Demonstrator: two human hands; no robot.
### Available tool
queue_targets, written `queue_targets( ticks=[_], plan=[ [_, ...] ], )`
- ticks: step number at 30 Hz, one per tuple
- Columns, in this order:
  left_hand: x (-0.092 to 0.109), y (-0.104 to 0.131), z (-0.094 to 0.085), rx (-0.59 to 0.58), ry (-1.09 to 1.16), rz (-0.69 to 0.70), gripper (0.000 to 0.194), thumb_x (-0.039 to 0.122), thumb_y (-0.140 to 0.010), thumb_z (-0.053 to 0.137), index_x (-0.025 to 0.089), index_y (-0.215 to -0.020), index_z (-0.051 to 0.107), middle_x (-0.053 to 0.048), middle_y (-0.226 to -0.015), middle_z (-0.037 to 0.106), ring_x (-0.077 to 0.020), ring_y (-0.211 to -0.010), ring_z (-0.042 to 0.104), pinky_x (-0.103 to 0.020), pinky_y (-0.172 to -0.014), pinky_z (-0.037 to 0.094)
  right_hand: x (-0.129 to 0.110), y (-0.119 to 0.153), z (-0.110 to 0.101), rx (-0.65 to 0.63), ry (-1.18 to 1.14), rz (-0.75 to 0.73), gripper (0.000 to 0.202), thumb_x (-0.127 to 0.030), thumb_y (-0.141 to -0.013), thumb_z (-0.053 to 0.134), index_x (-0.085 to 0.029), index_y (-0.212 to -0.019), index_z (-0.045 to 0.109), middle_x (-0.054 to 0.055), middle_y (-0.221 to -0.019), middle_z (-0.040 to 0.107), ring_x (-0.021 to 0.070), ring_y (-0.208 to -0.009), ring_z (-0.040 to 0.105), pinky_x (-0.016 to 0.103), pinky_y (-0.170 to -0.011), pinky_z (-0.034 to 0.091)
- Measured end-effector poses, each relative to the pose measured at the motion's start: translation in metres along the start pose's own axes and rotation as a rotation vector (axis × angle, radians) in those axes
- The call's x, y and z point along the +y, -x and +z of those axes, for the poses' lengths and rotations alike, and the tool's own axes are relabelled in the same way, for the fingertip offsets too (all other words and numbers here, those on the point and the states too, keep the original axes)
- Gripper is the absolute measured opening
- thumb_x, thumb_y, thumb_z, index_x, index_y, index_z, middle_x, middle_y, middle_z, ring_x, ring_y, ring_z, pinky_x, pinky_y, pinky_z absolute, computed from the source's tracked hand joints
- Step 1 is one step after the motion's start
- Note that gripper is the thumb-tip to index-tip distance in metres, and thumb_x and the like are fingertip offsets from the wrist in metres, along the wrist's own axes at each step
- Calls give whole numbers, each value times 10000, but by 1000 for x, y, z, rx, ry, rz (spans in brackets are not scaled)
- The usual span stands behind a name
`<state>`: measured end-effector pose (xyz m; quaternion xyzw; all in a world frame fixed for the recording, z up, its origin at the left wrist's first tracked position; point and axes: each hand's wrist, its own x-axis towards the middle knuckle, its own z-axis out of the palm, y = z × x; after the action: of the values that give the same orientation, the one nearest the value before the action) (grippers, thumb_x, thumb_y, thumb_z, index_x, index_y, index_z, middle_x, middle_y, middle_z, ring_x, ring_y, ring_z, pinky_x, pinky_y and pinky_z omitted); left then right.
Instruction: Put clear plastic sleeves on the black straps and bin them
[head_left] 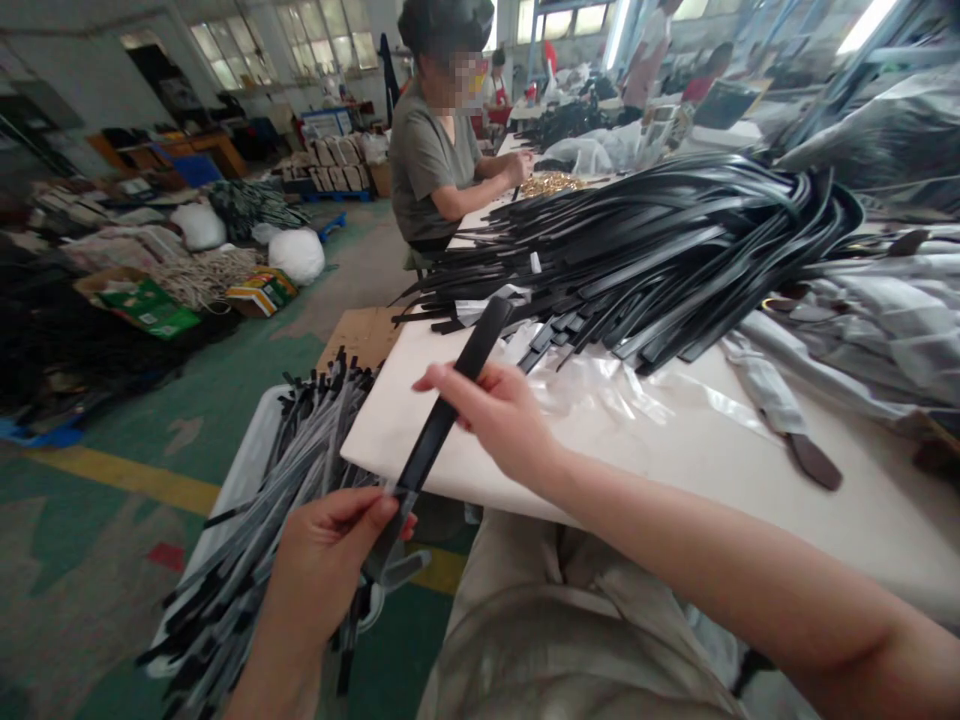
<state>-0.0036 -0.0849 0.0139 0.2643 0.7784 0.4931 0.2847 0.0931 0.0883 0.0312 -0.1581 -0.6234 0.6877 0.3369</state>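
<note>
A black strap (426,452) slants over the near left corner of the white table. My right hand (501,412) grips it near its upper end, thumb laid across the front. Lower down, my left hand (341,535) pinches the strap between thumb and fingers, where a see-through plastic sleeve wraps it. The strap's lower end hangs below my left hand, partly hidden. Beyond my hands, a large heap of black straps (645,250) lies on the table. To the left, a white bin (251,455) holds many straps, several of them in plastic sleeves.
Loose plastic film (600,385) lies on the white table (675,455). Straps wrapped in pale material (780,400) with brown ends are at the right. A co-worker (435,150) works at the table's far left side. Boxes (262,290) and white sacks (296,257) stand on the green floor.
</note>
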Motion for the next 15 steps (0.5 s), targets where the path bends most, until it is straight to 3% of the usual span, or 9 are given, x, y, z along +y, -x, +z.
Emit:
queue_targets(
  ticks=[2,3,7,8,9,12,13,15],
  plan=[
    [-1,1,-2,41,21,8,177,377,-729,748,206,-701,783,-25,-622,764,-174,-588,706,-211,-570,550,-3,-7,1,150,15,-89,328,-430,-879,580,-140,-761,677,-49,-566,443,72,-503,382,207,-468,303],
    [-2,1,-2,69,39,10,165,373,-724,751,211,-710,783,-18,-619,764,-172,-585,707,-207,-561,550,-1,-7,3,116,32,-109,313,-411,-885,575,-140,-762,673,-45,-574,462,75,-510,403,205,-476,318],
    [-1,1,-3,118,56,42,101,327,-706,756,230,-713,783,6,-625,766,-158,-584,705,-184,-547,541,9,10,13,-415,57,-14,307,-358,-921,530,-121,-786,671,-15,-619,560,92,-540,513,198,-496,380],
    [-1,2,-3,109,39,56,98,321,-709,752,228,-697,782,6,-622,765,-153,-587,703,-180,-557,540,10,14,14,-478,67,4,313,-364,-926,526,-118,-798,671,-14,-620,565,93,-539,520,196,-493,380],
    [0,2,-2,103,25,68,102,317,-712,749,225,-685,782,4,-619,764,-151,-590,702,-177,-567,541,9,17,14,-467,87,3,320,-372,-931,520,-116,-816,673,-18,-613,559,92,-535,514,195,-489,372],
    [2,1,2,134,47,55,118,325,-715,743,222,-668,776,7,-595,754,-146,-568,697,-175,-559,543,3,16,12,-187,222,-91,328,-345,-946,490,-123,-779,663,-43,-546,481,82,-513,445,200,-493,332],
    [2,0,4,155,67,43,114,328,-709,746,223,-677,775,10,-592,752,-146,-556,694,-177,-545,544,2,14,11,-147,272,-122,345,-319,-952,473,-131,-714,637,-48,-525,456,78,-505,425,201,-495,321],
    [0,0,4,191,68,33,110,327,-701,753,219,-703,773,17,-588,747,-143,-539,687,-178,-525,542,3,14,12,-225,333,-148,390,-266,-957,449,-149,-599,551,-45,-513,458,70,-502,427,194,-509,327]
  ],
)
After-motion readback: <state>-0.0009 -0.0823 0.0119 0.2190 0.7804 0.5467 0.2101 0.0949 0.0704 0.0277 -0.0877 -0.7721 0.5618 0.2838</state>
